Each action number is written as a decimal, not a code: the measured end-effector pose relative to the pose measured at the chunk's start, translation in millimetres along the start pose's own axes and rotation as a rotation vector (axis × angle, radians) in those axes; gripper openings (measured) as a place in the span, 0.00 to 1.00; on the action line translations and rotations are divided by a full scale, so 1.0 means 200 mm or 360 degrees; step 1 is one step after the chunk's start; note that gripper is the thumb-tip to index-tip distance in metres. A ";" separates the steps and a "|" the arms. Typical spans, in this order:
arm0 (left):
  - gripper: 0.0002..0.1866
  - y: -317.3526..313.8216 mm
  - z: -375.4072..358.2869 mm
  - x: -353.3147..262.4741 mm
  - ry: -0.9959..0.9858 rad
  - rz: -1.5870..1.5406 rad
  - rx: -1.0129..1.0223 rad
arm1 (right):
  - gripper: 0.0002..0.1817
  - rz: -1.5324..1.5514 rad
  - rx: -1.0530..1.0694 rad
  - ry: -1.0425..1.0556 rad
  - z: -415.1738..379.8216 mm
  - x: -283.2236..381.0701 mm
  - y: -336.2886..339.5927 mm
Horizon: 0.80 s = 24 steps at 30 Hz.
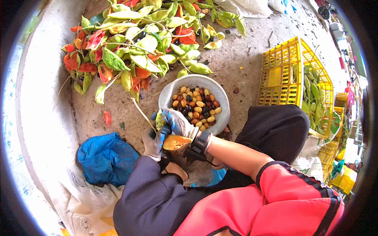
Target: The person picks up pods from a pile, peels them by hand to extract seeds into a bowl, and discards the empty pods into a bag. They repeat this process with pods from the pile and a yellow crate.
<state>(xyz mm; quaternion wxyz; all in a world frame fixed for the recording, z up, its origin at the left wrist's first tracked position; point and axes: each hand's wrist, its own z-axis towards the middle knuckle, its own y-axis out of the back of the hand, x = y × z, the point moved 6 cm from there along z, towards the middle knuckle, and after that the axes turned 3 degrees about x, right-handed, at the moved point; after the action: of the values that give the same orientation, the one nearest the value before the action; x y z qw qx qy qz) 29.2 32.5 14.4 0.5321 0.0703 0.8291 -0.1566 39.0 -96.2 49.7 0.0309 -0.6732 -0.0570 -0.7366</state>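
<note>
My right hand [178,122], in a white and blue stained glove, closes on a green seed pod [160,119] near the bowl's left rim. Just below and left, my gloved left hand [154,142] wraps round the base of the same pod cluster, partly hidden by the other hand. A long pale stem [143,114] sticks out up and left. An open pod half [176,142] with an orange inside lies against the hands. The white bowl [223,103] beside them holds yellow, brown and black seeds [199,105].
Green and red pods [134,47] are heaped at the upper left. A yellow crate [280,74] with green pods stands at the right. Blue cloth [108,157] and a white sack [88,202] lie lower left. My dark-clothed knees flank the hands.
</note>
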 end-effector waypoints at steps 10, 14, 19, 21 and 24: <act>0.12 0.04 -0.04 0.01 -0.0029 0.0033 -0.0036 | 0.17 0.0751 0.0154 -0.0623 -0.01 -0.16 -0.02; 0.12 0.05 -0.04 -0.05 -0.0087 0.0426 -0.0002 | 0.19 0.0379 0.0288 -0.0745 0.02 -0.11 0.03; 0.12 0.03 0.00 -0.11 -0.0149 0.0969 0.0039 | 0.22 0.0217 0.0316 -0.0697 0.03 -0.14 0.04; 0.13 0.03 0.02 -0.15 -0.0165 0.0801 -0.0009 | 0.23 0.0276 0.0363 -0.0515 0.04 -0.11 0.05; 0.15 0.04 0.03 -0.15 -0.0120 0.0385 -0.0130 | 0.25 -0.0264 0.0431 -0.0241 0.06 -0.10 0.10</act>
<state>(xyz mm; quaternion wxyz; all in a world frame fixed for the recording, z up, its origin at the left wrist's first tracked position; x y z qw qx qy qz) 50.2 39.9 37.9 0.5803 0.1421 0.7996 -0.0601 54.1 -115.0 32.1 0.0559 -0.7093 -0.2133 -0.6695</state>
